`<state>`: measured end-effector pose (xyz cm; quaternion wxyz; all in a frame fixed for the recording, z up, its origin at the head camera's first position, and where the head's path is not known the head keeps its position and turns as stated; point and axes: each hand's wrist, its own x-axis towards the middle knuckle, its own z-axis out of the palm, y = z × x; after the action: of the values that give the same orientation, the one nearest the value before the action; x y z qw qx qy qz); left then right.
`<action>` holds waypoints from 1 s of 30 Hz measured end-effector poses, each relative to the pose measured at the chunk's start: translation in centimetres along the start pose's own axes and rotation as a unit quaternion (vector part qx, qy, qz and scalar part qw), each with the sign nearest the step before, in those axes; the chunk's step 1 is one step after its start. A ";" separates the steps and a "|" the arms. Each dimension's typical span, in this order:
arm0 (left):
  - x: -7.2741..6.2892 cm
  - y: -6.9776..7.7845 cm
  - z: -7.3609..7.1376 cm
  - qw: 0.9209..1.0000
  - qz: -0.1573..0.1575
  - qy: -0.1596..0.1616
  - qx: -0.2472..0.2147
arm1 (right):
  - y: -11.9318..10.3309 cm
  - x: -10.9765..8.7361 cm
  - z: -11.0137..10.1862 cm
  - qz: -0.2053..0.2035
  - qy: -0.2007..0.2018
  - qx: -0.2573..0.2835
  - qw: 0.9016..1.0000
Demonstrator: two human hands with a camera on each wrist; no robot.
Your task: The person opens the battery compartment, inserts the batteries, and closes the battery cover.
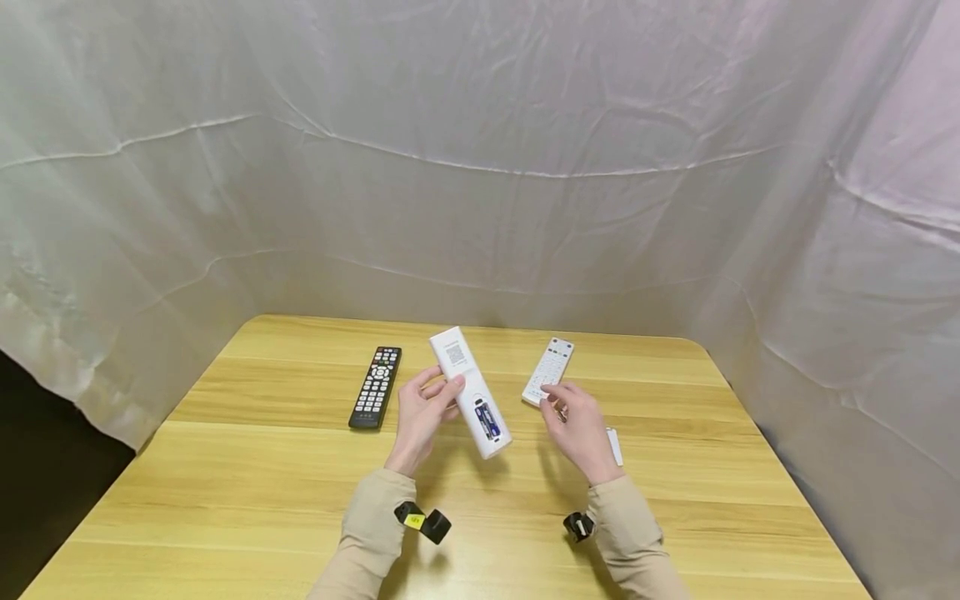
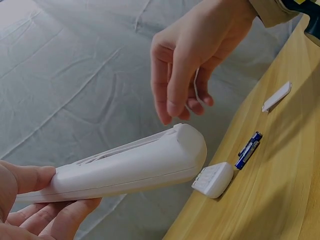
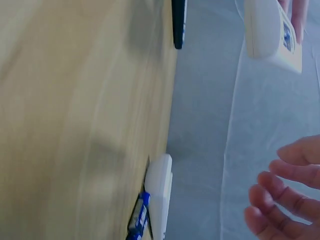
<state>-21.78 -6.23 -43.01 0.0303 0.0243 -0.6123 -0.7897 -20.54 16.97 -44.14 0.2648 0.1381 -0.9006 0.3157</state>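
Note:
My left hand (image 1: 422, 414) grips a white remote control (image 1: 474, 400) above the table, its back turned up. Two blue batteries (image 1: 487, 419) sit in the uncovered compartment at its lower end. The right hand (image 1: 573, 423) hovers to the right of it, fingers loosely bent and apart in the right wrist view, with nothing seen between them. Below that hand, loose blue batteries (image 2: 248, 151) lie on the table beside a second white remote (image 1: 550, 372). A small white battery cover (image 2: 277, 97) lies close by, partly hidden by the right hand in the head view.
A black remote control (image 1: 376, 387) lies on the wooden table (image 1: 247, 467), left of my left hand. Grey cloth (image 1: 480, 217) hangs behind the table and on both sides. Black straps with small devices (image 1: 423, 521) are on both sleeves.

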 end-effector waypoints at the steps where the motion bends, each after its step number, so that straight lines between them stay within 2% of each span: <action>1: 0.0 0.0 0.0 1.000 0.000 0.000 0.000 | 0.1 0.0 -0.2 0.008 -0.008 -0.005 1.000; 7: 0.0 0.1 0.0 1.000 -0.002 0.003 0.000 | 0.9 0.2 -1.0 0.054 -0.044 -0.025 0.997; 13: 0.0 0.1 0.0 1.000 -0.002 0.004 -0.001 | 2.1 0.5 -2.5 0.101 -0.085 -0.044 0.990; 22: 0.1 0.1 -0.1 1.000 0.001 0.004 -0.002 | 3.6 0.4 -5.1 0.161 -0.169 -0.075 0.969; 30: 0.1 0.0 -0.1 1.000 0.004 0.000 -0.002 | 5.0 0.3 -6.4 0.179 -0.216 -0.075 0.957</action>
<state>-21.86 -6.30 -43.06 0.0338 0.0220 -0.6107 -0.7908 -20.36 24.85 -42.26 0.0132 0.0192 -0.9674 0.2521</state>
